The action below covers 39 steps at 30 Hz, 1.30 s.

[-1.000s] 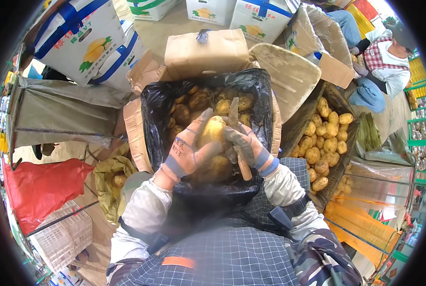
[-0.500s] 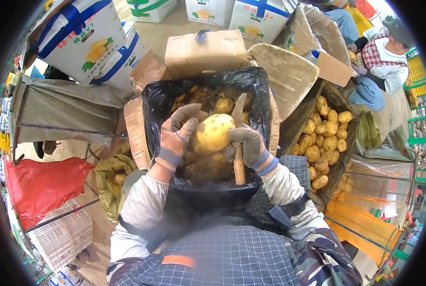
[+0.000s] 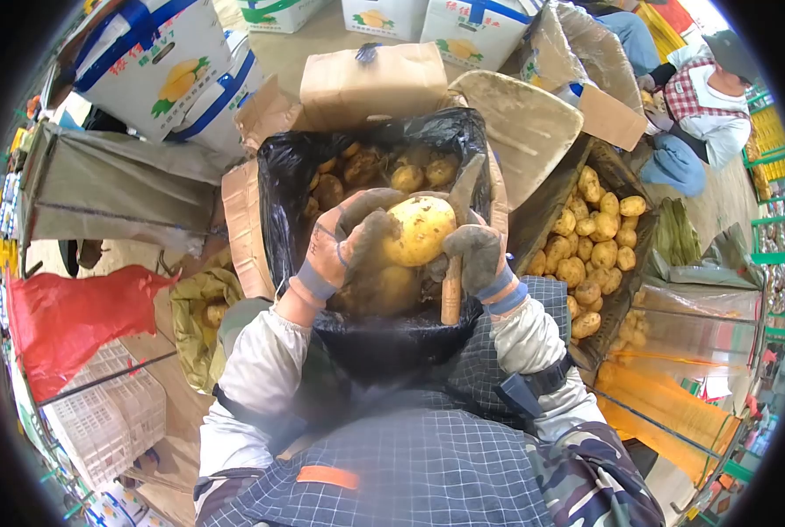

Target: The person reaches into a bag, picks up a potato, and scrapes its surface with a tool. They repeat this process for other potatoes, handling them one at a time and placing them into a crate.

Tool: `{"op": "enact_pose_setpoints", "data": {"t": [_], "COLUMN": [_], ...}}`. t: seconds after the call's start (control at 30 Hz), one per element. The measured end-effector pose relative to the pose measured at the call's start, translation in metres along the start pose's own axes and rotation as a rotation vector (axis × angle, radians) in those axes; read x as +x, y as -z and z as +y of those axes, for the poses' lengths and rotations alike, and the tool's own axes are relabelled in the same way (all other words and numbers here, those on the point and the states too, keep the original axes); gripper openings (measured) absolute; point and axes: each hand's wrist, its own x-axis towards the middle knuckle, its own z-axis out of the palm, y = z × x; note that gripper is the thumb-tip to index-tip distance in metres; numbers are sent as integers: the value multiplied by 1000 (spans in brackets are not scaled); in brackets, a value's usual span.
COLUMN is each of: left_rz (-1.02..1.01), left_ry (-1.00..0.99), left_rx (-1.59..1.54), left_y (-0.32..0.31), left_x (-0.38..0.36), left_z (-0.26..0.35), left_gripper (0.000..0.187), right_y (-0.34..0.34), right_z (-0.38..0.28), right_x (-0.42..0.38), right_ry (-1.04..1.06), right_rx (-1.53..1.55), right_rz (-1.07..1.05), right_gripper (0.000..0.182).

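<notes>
A large yellow potato (image 3: pixel 422 230) with dark specks sits in my gloved left hand (image 3: pixel 338 239), whose fingers wrap around its left side. My gloved right hand (image 3: pixel 478 255) is closed around a knife (image 3: pixel 450 297) with a wooden handle. The worn blade points up and away, and the handle end hangs below my fingers. My right fingers are right at the potato's edge. Both hands are over a cardboard box (image 3: pixel 250 230) lined with a black plastic bag (image 3: pixel 280 176). Inside the bag lie several soil-covered potatoes (image 3: pixel 407 178).
To the right stands a dark-lined crate (image 3: pixel 546 230) of cleaner potatoes (image 3: pixel 603 228). A stained board (image 3: pixel 520 132) leans behind the box. White printed cartons (image 3: pixel 160 66) stand at the back. A person (image 3: pixel 709 105) sits at the far right. An open sack (image 3: pixel 201 303) is on the left.
My left hand has lifted the potato slightly up and right and turned it, showing a more speckled side. My right hand has shifted a little right with the knife.
</notes>
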Motion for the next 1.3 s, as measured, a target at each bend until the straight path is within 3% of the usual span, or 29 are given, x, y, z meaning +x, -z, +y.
{"op": "enact_pose_setpoints", "data": {"t": [0.13, 0.23, 0.27, 0.3, 0.4, 0.5, 0.53, 0.57, 0.63, 0.67, 0.77, 0.8, 0.87, 0.97, 1.03, 1.1, 1.13, 1.2, 1.23, 1.3], "left_rz": [58, 82, 122, 129, 127, 199, 214, 331, 525, 470, 274, 115, -110, -343, -414, -416, -573, -605, -614, -613], "left_ry": [-183, -325, -188, -182, -147, -115, -303, -281, -154, -77, 136, 216, 321, 351, 241, 287, 317, 560, 565, 601], "left_rx": [153, 314, 136, 126, 91, 137, 297, 413, 263, 387, 750, 965, 1274, 1439, 1317, 1520, 1593, 1698, 1670, 1609], "left_y": [-8, -7, -9, -10, -6, 10, 24, 33, 53, 61, 80, 78, 69, 56, 48, 23, 34, 30, 29, 39], "left_x": [-11, -14, -15, -15, -11, -1, 6, 8, 16, 17, 26, 31, 34, 40, 54, 60, 69, 72, 72, 71], "left_z": [-8, 1, -6, -8, -7, -13, -18, -23, -61, -70, -115, -123, -153, -197, -188, -158, -168, -169, -176, -185], "left_gripper": [35, 29, 25, 25, 24, 24, 25, 25, 25, 26, 33, 41, 54, 62, 67, 63, 65, 85, 86, 87], "right_y": [-22, -19, -9, 7, 26, 27, 37, 53, 71, 89, 113, 115, 104, -23, 4, 76, 96, 81, 85, 63], "right_z": [-3, 1, 10, 25, 34, 40, 48, 47, 39, 44, 42, 42, 37, -36, -42, -30, -40, -113, -142, -226], "right_x": [-6, -10, -9, -5, 5, 7, 14, 16, 20, 30, 44, 45, 36, -32, -38, -46, -65, -123, -166, -262], "right_ry": [94, 175, 250, 322, 258, 325, 342, 312, 260, 346, 395, 376, 475, 334, 392, 514, 583, 783, 965, 1414], "right_rx": [-134, -78, -240, -404, -792, -620, -589, -371, 81, -167, 7, 75, -309, 202, 383, 425, 487, 781, 555, -527], "right_rz": [-6, -92, -32, 28, 120, 207, 227, 208, 195, 296, 343, 339, 369, 350, 93, -101, -157, -145, 51, 111], "right_gripper": [72, 43, 43, 42, 41, 35, 42, 42, 43, 43, 40, 39, 35, 36, 45, 44, 43, 32, 35, 28]}}
